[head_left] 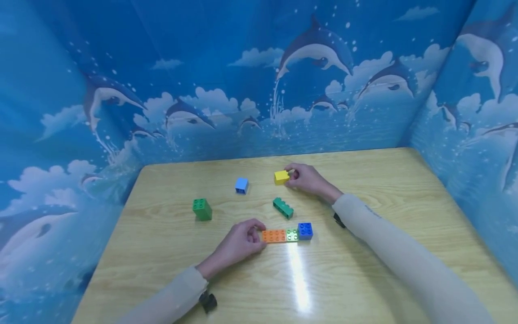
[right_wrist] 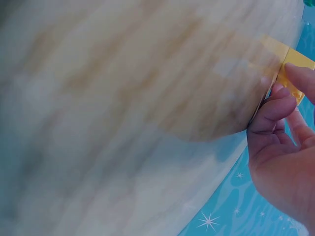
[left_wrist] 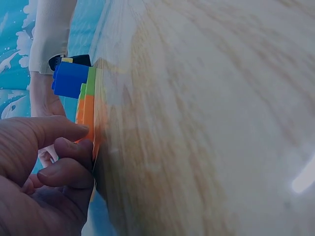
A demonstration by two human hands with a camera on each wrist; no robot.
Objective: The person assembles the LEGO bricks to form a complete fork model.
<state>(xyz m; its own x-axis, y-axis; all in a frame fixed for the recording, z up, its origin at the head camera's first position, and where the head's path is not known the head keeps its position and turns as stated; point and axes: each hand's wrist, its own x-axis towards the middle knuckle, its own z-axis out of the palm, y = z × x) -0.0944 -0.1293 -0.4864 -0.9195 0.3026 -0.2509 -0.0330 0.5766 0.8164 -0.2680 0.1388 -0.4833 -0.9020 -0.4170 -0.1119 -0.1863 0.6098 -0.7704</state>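
Observation:
My left hand (head_left: 240, 240) grips the left end of an orange toy building brick (head_left: 274, 236), thumb on the near side and a finger on the far side. To the right of the orange brick is a light green brick (head_left: 292, 234), and at the end of this row a taller dark blue brick (head_left: 305, 231). Farther back, my right hand (head_left: 306, 179) pinches a yellow brick (head_left: 281, 177) from its right side. The right wrist view shows the thumb and fingertips at the yellow brick (right_wrist: 290, 73), low at the tabletop.
Between the hands a narrow dark green brick (head_left: 283, 208) lies at a slant. A lighter blue brick (head_left: 241, 185) is left of the yellow one, and a tall green brick (head_left: 202, 209) stands farther left. A dolphin-print curtain (head_left: 226, 81) borders the wooden table (head_left: 348, 279).

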